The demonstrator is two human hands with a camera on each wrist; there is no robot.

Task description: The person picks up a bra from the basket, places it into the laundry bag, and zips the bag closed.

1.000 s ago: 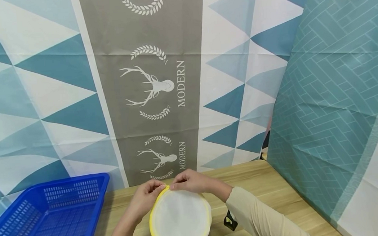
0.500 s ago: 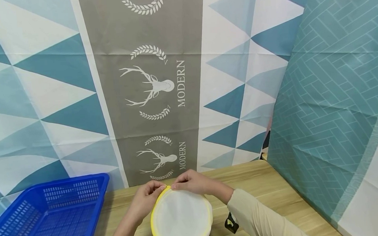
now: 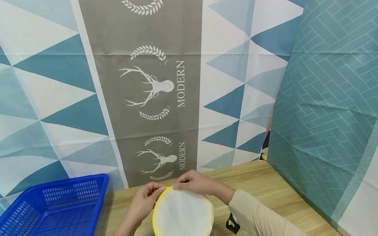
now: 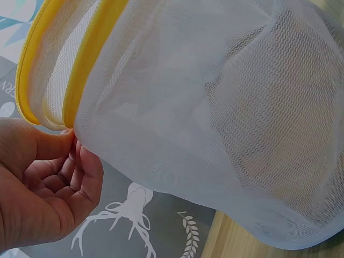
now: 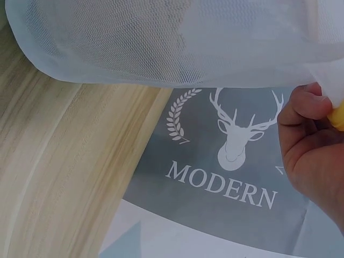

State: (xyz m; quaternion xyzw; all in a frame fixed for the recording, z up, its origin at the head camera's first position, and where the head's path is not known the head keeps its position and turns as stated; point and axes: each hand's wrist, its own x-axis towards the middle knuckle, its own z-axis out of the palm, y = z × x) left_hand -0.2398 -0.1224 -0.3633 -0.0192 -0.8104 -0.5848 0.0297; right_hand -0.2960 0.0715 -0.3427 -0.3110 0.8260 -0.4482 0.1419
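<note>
Filling the near edge of the head view, a white mesh bag (image 3: 183, 217) turns its round end upward; whether its underside touches the counter (image 3: 261, 185) cannot be told. Wood grain shows on both sides of it, a narrower strip leftward and a broader stretch rightward. A small black item (image 3: 232, 224) lies just beside the beige sleeve (image 3: 266, 214), partly hidden by it. Leftward stands a blue perforated basket (image 3: 96, 210), its right rim well apart from the bag. At the bag's far edge, the left hand (image 3: 143, 202) has its grip closed to a pinch on the yellow trim (image 3: 155, 221); close beside it, the right hand (image 3: 194, 182) pinches the same edge, thumb on top. Just past the fingers runs the counter's back edge, leaving little depth there; a patterned sheet (image 3: 156, 116) rises behind, and a teal sheet (image 3: 330, 98) bounds the right side.
</note>
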